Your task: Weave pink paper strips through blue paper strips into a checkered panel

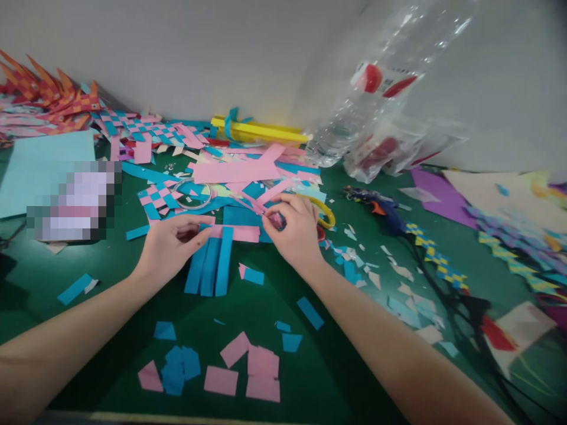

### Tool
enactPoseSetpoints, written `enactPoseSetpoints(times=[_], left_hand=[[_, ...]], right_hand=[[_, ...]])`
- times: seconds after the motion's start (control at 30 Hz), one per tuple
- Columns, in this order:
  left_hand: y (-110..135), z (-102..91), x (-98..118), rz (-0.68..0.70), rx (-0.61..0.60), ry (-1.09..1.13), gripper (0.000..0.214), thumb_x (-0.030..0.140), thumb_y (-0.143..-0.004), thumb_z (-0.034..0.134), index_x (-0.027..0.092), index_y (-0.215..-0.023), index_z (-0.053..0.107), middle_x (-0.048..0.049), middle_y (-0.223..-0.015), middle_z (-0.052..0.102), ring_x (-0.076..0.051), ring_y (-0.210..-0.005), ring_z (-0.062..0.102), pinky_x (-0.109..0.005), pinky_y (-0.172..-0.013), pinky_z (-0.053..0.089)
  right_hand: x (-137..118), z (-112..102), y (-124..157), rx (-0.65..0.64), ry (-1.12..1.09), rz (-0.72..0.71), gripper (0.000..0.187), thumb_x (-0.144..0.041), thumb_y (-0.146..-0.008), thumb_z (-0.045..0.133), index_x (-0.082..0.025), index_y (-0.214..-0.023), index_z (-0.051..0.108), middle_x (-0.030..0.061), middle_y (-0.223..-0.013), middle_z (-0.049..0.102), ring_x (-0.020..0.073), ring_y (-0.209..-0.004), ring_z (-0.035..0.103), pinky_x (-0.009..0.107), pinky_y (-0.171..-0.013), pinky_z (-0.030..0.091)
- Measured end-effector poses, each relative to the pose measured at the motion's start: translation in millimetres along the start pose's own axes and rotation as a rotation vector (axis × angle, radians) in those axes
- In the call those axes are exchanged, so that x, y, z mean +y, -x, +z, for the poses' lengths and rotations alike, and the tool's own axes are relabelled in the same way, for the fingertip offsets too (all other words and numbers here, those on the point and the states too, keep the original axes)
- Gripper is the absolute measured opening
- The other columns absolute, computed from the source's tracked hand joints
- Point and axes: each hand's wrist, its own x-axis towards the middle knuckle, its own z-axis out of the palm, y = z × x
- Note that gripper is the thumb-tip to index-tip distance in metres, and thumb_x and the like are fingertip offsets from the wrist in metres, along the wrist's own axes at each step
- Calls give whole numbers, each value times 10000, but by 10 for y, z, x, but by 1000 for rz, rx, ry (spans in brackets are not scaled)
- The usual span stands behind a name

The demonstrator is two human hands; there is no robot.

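Observation:
Several blue paper strips (211,264) lie side by side on the green table (336,354), crossed near their top by a pink paper strip (239,233). My left hand (170,243) pinches the left end of that pink strip, fingers closed on it. My right hand (295,230) pinches a thin pink strip (264,208) at the right side of the weave, thumb and fingers pressed together.
Cut pink and blue paper squares (221,369) lie near the front edge. Woven checkered mats (155,198), a tape roll (194,195), yellow-handled scissors (325,213), a glue gun (383,209), a clear plastic bottle (376,88) and a paper sheet (42,165) crowd the back.

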Motion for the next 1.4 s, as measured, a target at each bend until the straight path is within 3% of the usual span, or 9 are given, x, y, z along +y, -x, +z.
enactPoseSetpoints(times=[0.13,0.23,0.37,0.57,0.77,0.9,1.1,1.27,1.4], left_hand=[[-11,-8,-18,141,2,-123,153,339,-805,663,200,-794,727,-32,-816,763,-195,-723,709,-295,-672,574],[-30,-3,-45,361,-12,-237,144,319,-826,661,193,-851,727,-58,-945,764,-232,-930,700,-365,-850,547],[-14,10,-7,509,19,-311,159,305,-885,605,192,-880,716,-72,-1006,752,-245,-1017,661,-424,-937,472],[132,28,184,343,-161,-185,294,421,-901,542,209,-1000,719,-41,-925,758,-227,-883,674,-380,-868,470],[170,59,200,179,-95,-53,304,422,-918,509,240,-1006,736,-15,-1002,754,-211,-931,676,-307,-847,519],[140,75,171,16,-93,177,294,449,-885,583,251,-1030,746,-16,-1045,749,-221,-978,683,-312,-868,549],[80,98,122,-152,-31,572,265,400,-820,703,211,-999,752,-57,-982,759,-244,-988,698,-352,-866,582],[30,17,141,-135,-4,498,239,407,-818,692,193,-907,752,-67,-950,755,-242,-912,712,-375,-840,593],[-25,-205,159,-10,86,191,216,408,-832,663,213,-795,747,-32,-833,751,-204,-799,707,-325,-784,570]], right_hand=[[-90,-66,-22,120,-209,-38,34,-220,-831,649,-216,-798,642,47,-945,719,247,-959,647,461,-903,469],[-198,-119,2,163,-376,-31,32,-219,-859,619,-218,-833,637,28,-883,729,199,-910,682,376,-838,537],[-356,-156,99,71,-499,19,50,-206,-869,606,-226,-883,650,-6,-863,741,140,-746,701,281,-687,588],[-583,-171,234,-26,-516,-112,96,-229,-899,602,-263,-918,690,22,-1074,757,186,-893,739,333,-738,641],[-619,-177,260,-88,-501,-268,260,-200,-927,561,-297,-1141,670,12,-1222,702,203,-1150,663,403,-987,584],[-628,-171,247,-107,-475,-374,328,-193,-936,538,-257,-1250,611,58,-1307,651,214,-1237,605,422,-1023,555],[-739,-175,254,-195,-501,-324,402,-194,-945,503,-224,-1344,454,109,-1435,535,208,-1371,469,455,-1088,486],[-783,-188,237,-259,-485,-374,442,-181,-935,494,-214,-1363,388,133,-1458,501,214,-1408,415,460,-1105,459],[-805,-244,134,-216,-504,-335,376,-184,-939,477,-234,-1311,444,101,-1367,585,215,-1313,518,445,-1064,471]])
